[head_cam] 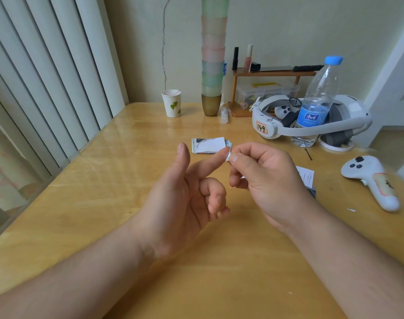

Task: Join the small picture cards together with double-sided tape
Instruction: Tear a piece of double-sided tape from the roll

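— Double-sided tape [228,155], a tiny crumpled white scrap: where is it?

— Between my hands, above the table [104,203]. My right hand [265,180] pinches it; my left hand [185,192] touches it with an outstretched forefinger, other fingers curled, holding nothing.

— How will it handle?

— Light, limp, sticky, I judge; best taken by its edge. The picture cards [209,145] lie stacked just beyond.

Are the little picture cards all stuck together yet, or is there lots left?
Nothing looks joined yet. The small stack of picture cards lies loose on the yellow wooden table, another white card sits apart. Now the right hand pinches a tiny crumpled white bit of tape against the left hand's fingertip. Taping and pressing cards together remains.
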The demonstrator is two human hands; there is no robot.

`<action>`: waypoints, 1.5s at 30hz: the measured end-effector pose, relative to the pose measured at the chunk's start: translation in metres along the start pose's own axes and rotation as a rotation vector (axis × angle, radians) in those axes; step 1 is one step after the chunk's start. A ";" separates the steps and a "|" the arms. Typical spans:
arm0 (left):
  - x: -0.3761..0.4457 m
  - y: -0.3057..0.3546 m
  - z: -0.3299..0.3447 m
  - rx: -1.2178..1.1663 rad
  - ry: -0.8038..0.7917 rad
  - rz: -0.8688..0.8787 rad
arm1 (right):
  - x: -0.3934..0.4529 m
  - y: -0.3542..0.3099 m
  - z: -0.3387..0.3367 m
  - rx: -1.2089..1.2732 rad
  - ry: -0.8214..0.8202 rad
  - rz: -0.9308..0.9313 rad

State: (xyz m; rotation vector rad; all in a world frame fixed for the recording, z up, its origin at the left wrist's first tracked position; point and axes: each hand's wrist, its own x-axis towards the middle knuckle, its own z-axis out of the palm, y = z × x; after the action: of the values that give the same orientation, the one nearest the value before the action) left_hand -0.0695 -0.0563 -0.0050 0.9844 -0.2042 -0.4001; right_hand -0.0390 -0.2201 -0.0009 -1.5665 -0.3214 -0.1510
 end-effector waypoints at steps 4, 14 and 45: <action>0.001 0.003 -0.001 -0.048 0.021 -0.020 | -0.001 -0.003 0.000 0.030 -0.018 0.028; -0.001 -0.005 -0.004 0.499 0.179 0.222 | -0.006 -0.003 0.016 0.163 0.127 0.138; 0.005 0.005 0.000 0.068 0.179 0.001 | 0.000 -0.006 0.003 0.179 0.075 0.244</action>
State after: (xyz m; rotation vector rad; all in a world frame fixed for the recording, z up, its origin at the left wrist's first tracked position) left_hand -0.0641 -0.0556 -0.0010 1.0811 -0.0563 -0.3032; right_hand -0.0412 -0.2169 0.0051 -1.4057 -0.0800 0.0091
